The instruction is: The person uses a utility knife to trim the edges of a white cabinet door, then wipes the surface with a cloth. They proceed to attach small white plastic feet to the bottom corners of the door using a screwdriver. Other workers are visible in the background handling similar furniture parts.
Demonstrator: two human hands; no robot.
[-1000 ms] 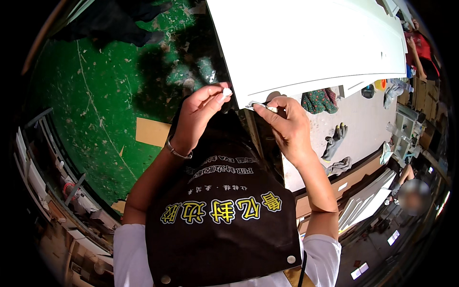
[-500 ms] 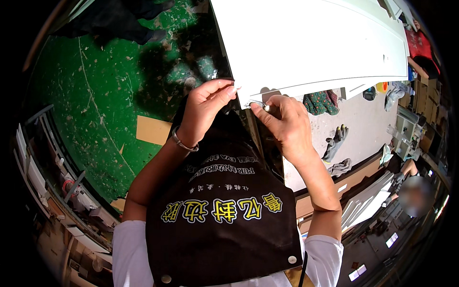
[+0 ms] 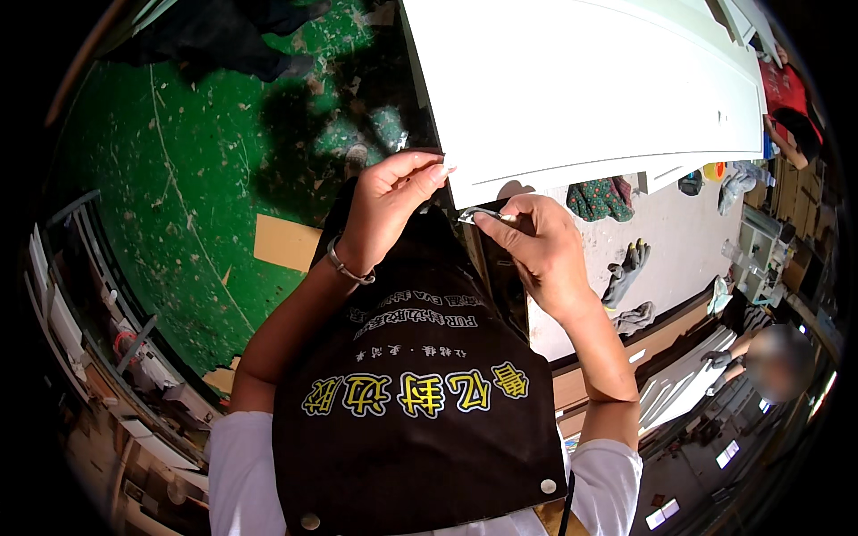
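A white panel (image 3: pixel 581 80) with a grooved border lies in front of me, its near left corner between my hands. Beside that corner, my left hand (image 3: pixel 389 196) is closed, thumb and fingertips together at the panel's left edge; whatever they pinch is too small to make out. Just below the near edge, my right hand (image 3: pixel 541 241) grips a small silvery metal tool (image 3: pixel 468 215) between thumb and fingers. The tool's tip points left, close to the corner, and its other end is mostly hidden in the hand.
Right of my hands, a pale tabletop (image 3: pixel 572 295) bears dark gloves (image 3: pixel 627 271) and a patterned cloth (image 3: pixel 601 198). The floor is green, with a tan board (image 3: pixel 284 241) on it. People in red (image 3: pixel 785 89) and near white boards (image 3: pixel 688 380) are at the right.
My right hand and the metal tool have moved slightly down, off the panel's near edge. The panel has shifted slightly right and down. My left hand is almost unchanged.
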